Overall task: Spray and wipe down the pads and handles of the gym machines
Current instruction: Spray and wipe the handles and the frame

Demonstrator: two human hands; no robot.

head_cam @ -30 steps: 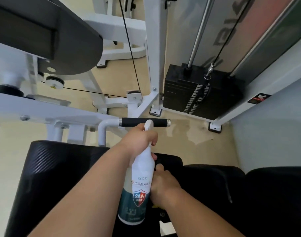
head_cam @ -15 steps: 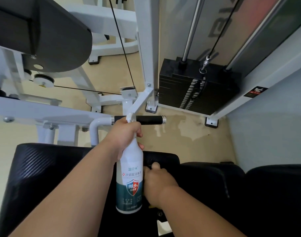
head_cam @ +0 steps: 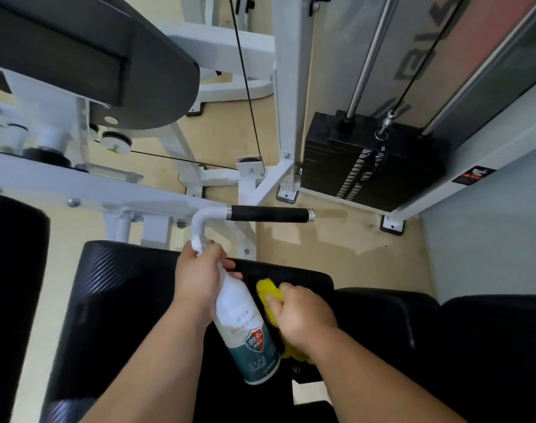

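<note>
the left hand [head_cam: 199,279] grips the spray bottle [head_cam: 245,331] by its neck and the right hand [head_cam: 303,319] clutches the yellow cloth [head_cam: 268,296] over the black pad [head_cam: 123,285] beneath both, so the person would do best to press the cloth flat, then reach the handle [head_cam: 269,213] just beyond.

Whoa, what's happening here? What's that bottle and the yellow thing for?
A person is cleaning a gym machine. Their left hand grips a white disinfectant spray bottle by its neck, above the black pad. Their right hand holds a yellow cloth against that pad, right beside the bottle. The black handle on the white bar just ahead is not touched by either hand.
</note>
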